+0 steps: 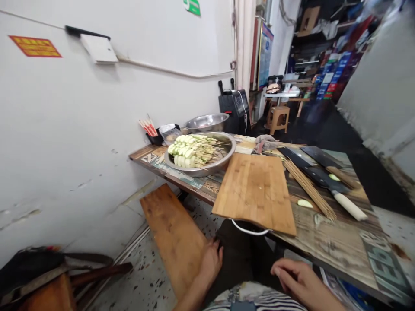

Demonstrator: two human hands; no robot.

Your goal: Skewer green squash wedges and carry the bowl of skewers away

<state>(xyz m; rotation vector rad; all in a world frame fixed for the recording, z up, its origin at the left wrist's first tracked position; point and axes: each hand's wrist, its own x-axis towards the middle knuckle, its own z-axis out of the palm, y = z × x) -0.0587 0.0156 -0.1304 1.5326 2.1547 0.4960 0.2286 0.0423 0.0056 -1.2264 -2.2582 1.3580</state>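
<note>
My left hand [212, 257] rests, fingers loosely stretched, at the edge of the wooden bench [175, 229] beside my thigh. My right hand [293, 276] hovers above my lap near the table's front edge, loosely curled with a gap by the thumb and nothing visible in it. Ahead lies a wooden cutting board [256, 185], bare and overhanging the table edge, with a white handle loop [249, 231] underneath. Left of it, a metal basin [231, 149] holds skewered pale green vegetable slices [186, 151]. Bare bamboo skewers [309, 190] lie in a bundle to the board's right.
Two dark cleavers [311, 170] lie right of the board, one with a pale handle [350, 206]. A vegetable slice [305, 203] sits beside the skewers. Behind are a grey cloth [266, 141], a second metal basin [207, 122] and a black speaker [235, 108]. A white wall [81, 129] borders the left.
</note>
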